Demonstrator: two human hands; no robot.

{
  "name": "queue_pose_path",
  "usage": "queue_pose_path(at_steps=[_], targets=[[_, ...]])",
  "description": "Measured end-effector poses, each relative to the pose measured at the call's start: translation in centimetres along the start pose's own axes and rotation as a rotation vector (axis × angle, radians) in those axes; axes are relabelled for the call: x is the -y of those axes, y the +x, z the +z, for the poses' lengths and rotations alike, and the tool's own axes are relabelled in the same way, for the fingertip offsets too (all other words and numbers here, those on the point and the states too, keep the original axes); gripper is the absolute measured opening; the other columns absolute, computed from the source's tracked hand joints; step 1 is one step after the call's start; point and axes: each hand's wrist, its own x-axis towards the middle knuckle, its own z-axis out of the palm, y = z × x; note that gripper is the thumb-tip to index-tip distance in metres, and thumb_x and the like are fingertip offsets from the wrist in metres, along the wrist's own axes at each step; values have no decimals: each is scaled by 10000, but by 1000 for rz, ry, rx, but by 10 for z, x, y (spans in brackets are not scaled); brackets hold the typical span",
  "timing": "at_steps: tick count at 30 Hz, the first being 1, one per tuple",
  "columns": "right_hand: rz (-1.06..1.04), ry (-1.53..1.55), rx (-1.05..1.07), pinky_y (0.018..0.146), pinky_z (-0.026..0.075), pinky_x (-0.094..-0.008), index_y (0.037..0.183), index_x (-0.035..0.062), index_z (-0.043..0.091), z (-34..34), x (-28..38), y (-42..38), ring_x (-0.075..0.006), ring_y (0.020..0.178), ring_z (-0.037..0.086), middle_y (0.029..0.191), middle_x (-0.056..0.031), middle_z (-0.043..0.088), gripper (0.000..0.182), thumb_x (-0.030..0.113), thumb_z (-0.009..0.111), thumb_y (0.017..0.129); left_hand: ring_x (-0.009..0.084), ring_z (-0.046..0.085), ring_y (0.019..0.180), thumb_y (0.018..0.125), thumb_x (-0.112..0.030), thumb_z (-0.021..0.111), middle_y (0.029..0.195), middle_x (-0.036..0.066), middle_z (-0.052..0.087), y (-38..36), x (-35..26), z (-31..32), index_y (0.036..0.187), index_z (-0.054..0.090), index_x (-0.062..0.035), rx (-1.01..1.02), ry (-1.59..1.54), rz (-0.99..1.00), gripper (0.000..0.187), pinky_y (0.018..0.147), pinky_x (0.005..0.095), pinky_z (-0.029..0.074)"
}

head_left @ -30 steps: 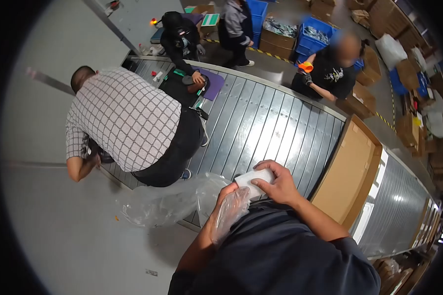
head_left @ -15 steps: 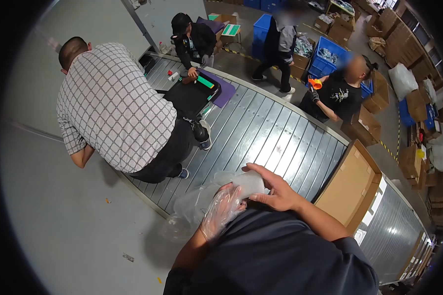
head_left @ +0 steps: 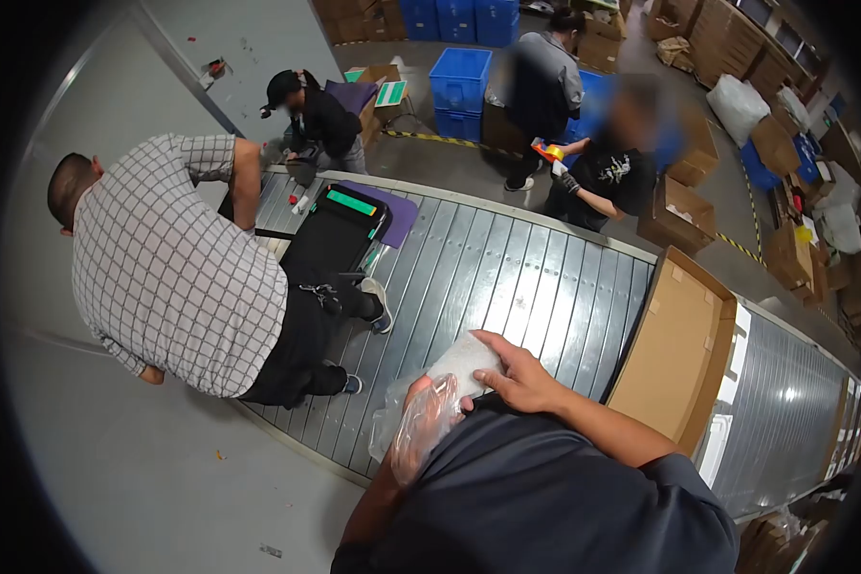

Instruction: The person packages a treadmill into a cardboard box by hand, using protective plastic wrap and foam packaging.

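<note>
A whitish, semi-translucent pack of what looks like thin foam or plastic bags [head_left: 466,364] is held between both hands, close to my body and above the roller conveyor [head_left: 507,258]. My left hand [head_left: 430,411] is covered in clear crinkled plastic, and its fingers are closed on the pack's lower left end. Around the right side of the pack curls my right hand [head_left: 515,375], bare, with the thumb and fingers gripping its edge. Loose clear film [head_left: 383,421] hangs beside my left hand.
An open cardboard tray [head_left: 674,354] lies on the conveyor at my right. A black suitcase [head_left: 330,239] with a green label rests farther along, beside a person in a checked shirt [head_left: 182,268]. Across the conveyor, a co-worker holds an orange tape dispenser [head_left: 548,150]. Blue crates [head_left: 459,81] stand behind.
The pack has turned more upright between my hands, and the loose film has drawn in. My view has shifted. The person in black has drawn a hand back from the suitcase.
</note>
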Motion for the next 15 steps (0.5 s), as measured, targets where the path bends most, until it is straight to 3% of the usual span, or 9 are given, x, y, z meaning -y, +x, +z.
queue_pose_path(at_steps=[2, 6, 12, 15], targets=[[115, 41, -17, 849, 439, -280, 1291, -13, 371, 1, -2, -5, -144, 999, 534, 1095, -112, 558, 463, 54, 562, 875, 150, 617, 624, 914, -187, 495, 983, 184, 615, -3, -6, 25, 1277, 424, -23, -20, 216, 137, 404, 480, 238, 506], [50, 211, -69, 845, 444, -272, 1238, -33, 408, 14, -32, -11, -137, 982, 540, 1050, -99, 573, 439, 35, 601, 850, 106, 582, 581, 891, -102, 537, 1016, 141, 616, -14, 6, 53, 1383, 299, -33, -112, 328, 429, 551, 464, 214, 475], [-30, 169, 1, 858, 432, -258, 1211, -30, 457, 10, -36, -20, -128, 987, 538, 1068, -81, 580, 450, 43, 656, 815, 82, 548, 581, 881, -122, 568, 917, 91, 630, -14, 19, 36, 1288, 446, -8, -251, 578, 487, 440, 483, 221, 458], [-9, 256, -9, 828, 441, -251, 1184, -29, 501, 12, -35, -27, -114, 944, 549, 1041, -74, 600, 437, 62, 684, 797, 87, 556, 578, 873, -153, 588, 836, 70, 633, -16, 24, 23, 1169, 538, 11, -308, 717, 366, 342, 487, 230, 463]])
